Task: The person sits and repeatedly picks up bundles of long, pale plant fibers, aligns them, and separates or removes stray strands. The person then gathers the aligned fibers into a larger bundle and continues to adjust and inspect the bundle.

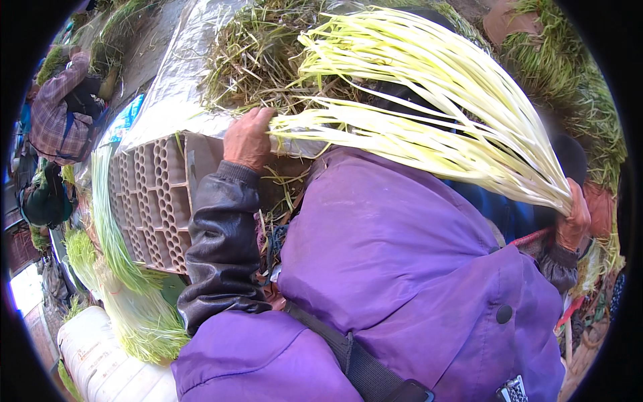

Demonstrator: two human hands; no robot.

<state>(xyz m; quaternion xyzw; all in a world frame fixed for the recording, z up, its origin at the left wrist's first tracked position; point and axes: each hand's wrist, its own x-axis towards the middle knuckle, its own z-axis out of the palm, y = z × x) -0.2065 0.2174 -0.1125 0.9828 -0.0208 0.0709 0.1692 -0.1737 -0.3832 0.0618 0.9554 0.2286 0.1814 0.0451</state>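
A long bundle of blanched chives (429, 87), white at the stem ends and yellow-green toward the tips, stretches across my lap in front of the purple garment. My right hand (575, 216) is closed around the gathered stem ends at the far right. The bundle fans out leftward into an upper thick part and a lower thinner one. At the tips of the lower part, my left hand (249, 139) has its fingers curled in, closed on the leaf ends; the fingertips are partly hidden. The upper tips hang loose over a heap of dry trimmings (268, 53).
Hollow bricks (151, 201) are stacked left of my left arm, under a whitish sheet (174, 100). More bundled chives (137, 311) and a white rolled sack (110, 355) lie at lower left. A person in a plaid shirt (60, 120) bends at far left. Green leaves (556, 74) pile at upper right.
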